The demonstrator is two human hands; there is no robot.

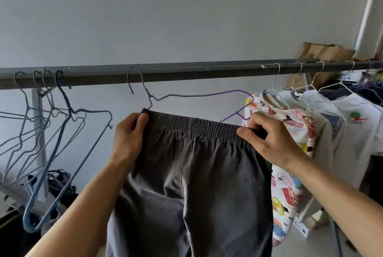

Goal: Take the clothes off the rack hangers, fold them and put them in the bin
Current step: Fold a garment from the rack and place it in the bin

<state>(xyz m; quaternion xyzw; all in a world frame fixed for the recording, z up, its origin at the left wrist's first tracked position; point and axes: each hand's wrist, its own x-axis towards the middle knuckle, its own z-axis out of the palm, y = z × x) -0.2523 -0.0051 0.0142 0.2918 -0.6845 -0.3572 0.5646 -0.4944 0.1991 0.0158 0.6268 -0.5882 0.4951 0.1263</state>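
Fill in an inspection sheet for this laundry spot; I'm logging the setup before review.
Surface: no table seen; pale floor lower right.
Job's things: grey trousers held by the waistband before a purple hanger on the rail; patterned garment and white shirts hang right; bin not seen.
Clutter: bare hangers left; paper bag behind rail.
Grips: left grip and right grip each pinch a waistband end.
Cables: dark tangle lower left, cannot tell.
Surroundings: plain grey wall.

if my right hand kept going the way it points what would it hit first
Probably the lower wire of the purple hanger, just up-left of the right hand, which pinches the waistband of the grey trousers. Depth is unclear, so it could pass in front.
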